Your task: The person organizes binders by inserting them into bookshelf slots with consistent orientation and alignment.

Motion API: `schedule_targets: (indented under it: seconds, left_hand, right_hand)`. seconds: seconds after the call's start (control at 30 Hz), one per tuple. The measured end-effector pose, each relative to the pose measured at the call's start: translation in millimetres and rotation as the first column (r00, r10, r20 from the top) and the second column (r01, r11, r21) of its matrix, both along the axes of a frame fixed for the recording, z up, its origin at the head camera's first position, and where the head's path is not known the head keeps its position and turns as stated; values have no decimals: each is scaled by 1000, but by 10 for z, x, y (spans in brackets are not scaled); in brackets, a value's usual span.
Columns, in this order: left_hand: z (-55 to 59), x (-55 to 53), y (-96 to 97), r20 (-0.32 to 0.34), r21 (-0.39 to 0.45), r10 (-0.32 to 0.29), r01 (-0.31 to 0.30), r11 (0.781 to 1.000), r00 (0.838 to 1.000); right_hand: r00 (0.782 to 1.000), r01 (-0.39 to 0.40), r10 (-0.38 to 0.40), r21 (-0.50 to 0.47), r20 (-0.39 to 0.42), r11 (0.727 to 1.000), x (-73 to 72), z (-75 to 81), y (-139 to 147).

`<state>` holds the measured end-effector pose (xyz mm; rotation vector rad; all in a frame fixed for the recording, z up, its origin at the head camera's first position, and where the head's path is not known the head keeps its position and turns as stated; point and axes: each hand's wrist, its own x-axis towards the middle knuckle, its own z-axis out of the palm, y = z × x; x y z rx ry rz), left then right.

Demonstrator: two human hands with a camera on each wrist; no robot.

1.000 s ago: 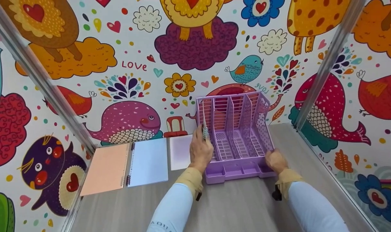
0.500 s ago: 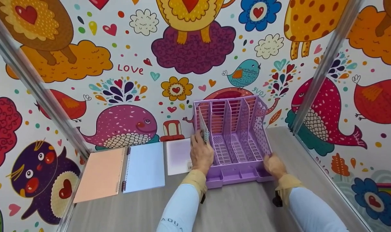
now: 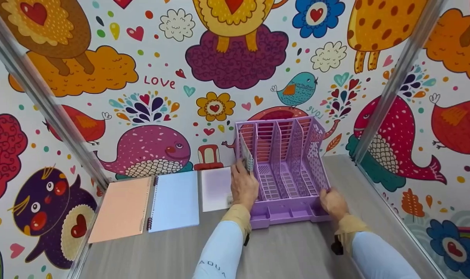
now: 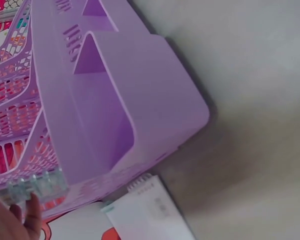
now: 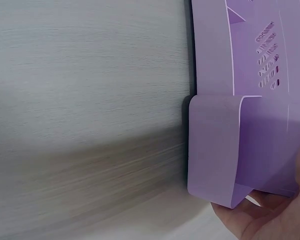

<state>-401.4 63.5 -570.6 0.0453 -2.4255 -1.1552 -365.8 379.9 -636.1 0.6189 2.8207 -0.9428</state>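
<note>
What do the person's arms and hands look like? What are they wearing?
The left sleeve and right sleeve are pale blue. Dark letters on the left one seem to say AQUA. Tan bands wrap both wrists, with small black pieces there. The left hand and right hand wear no gloves.

"LOVE" on wall, "AQUA" on left sleeve

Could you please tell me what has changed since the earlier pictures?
The upright spiral notebook has moved slightly deeper into the leftmost compartment of the purple rack, its top now lower against the back. Nothing was newly grasped. The left hand stays at its spiral edge, the right hand at the rack's front corner; the peach notebook and blue notebook lie unmoved.
</note>
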Motion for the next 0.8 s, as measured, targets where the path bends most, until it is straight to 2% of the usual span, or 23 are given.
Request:
schedule_targets:
  seconds: [0.13,0.23,0.43,0.6,0.8]
  left_hand:
    - [-22,-13,97,29,-5,-18,18,1000,999]
    - [-10,-44,150,19,0,-26,26,1000,999]
    - [-12,-101,125,-10,-2,18,-18,1000,1000]
    - [-108,-121,39,1,-3,60,-60,998,998]
    - [-233,-139,-56,41,-56,120,-118,991,992]
  right_hand:
    - [998,10,-8,-36,56,999,219,221,-57]
    - [999,-1,1,0,52,1000,275,288,-32]
    - [1000,-11,10,43,28,999,226,302,-45]
    - [1000,-12,11,59,5,998,193,287,-117]
    - [1000,-20,19,55,12,998,151,276,-192]
